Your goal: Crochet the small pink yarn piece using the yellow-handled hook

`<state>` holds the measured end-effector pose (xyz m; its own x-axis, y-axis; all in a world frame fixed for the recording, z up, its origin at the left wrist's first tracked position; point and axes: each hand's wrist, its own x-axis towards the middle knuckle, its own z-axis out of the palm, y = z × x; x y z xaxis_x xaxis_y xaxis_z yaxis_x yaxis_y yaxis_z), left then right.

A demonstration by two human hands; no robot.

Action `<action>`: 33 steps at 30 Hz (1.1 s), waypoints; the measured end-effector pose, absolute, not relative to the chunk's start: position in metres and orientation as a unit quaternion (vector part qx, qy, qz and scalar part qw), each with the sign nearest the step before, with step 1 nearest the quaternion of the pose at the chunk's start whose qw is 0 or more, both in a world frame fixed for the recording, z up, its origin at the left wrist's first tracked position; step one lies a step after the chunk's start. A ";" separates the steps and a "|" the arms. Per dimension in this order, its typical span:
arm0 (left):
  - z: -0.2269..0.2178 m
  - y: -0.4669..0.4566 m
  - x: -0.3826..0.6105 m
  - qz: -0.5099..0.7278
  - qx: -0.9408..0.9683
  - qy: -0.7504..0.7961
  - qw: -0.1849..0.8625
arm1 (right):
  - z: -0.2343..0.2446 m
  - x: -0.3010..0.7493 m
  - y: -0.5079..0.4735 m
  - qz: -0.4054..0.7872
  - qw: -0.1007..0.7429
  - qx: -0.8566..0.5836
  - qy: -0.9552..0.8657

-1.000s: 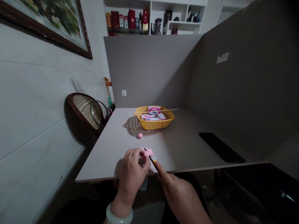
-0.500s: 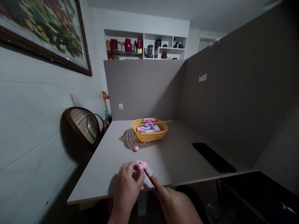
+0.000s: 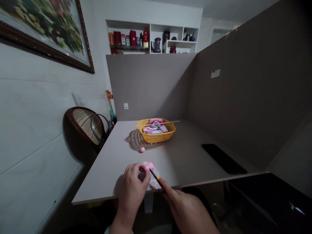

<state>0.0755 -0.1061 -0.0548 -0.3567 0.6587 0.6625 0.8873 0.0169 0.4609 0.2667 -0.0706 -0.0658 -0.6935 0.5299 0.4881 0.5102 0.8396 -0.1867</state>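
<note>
Near the front edge of the table, my left hand (image 3: 135,182) is closed, thumb and fingers pinching a small pink ball (image 3: 146,167). My right hand (image 3: 181,203) is wrapped round a slim black tool (image 3: 157,178) with a yellow part by the fingers; its exact kind is unclear. The tool slants up to the left, its tip against or just beside the ball's right side. Behind it a larger pink lump (image 3: 150,165) lies on crumpled clear plastic wrap (image 3: 154,184). Farther back, a second pink ball (image 3: 142,149) rests on the tabletop.
A yellow perforated basket (image 3: 156,138) holds several pink-and-white boxes (image 3: 153,130), with a thin wooden stick (image 3: 168,122) across its rim. A flat black object (image 3: 221,158) lies at the right. Grey panels (image 3: 151,84) stand behind and right of the table (image 3: 102,182); a chair (image 3: 85,125) is at left.
The view has tilted down slightly, so the scene sits higher. The tool's tip has drawn back a little to the right of the pinched ball. Both hands keep their hold.
</note>
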 end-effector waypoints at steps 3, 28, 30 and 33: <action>-0.053 -0.107 0.076 -0.423 -0.567 -0.694 0.133 | -0.065 0.282 -0.075 0.040 0.265 -0.281 -0.921; -0.049 -0.107 0.077 -0.416 -0.561 -0.705 0.122 | -0.055 0.254 -0.071 -0.049 0.210 -0.325 -0.921; -0.051 -0.107 0.076 -0.420 -0.563 -0.703 0.113 | -0.056 0.265 -0.073 -0.027 0.217 -0.314 -0.924; -0.051 -0.107 0.076 -0.427 -0.566 -0.697 0.106 | -0.055 0.283 -0.077 -0.002 0.213 -0.304 -0.929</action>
<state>0.0756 -0.1068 -0.0510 -0.3364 0.6985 0.6316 0.8803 -0.0051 0.4744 0.2826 -0.0773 -0.0545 -0.7246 0.5634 0.3969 0.5649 0.8154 -0.1260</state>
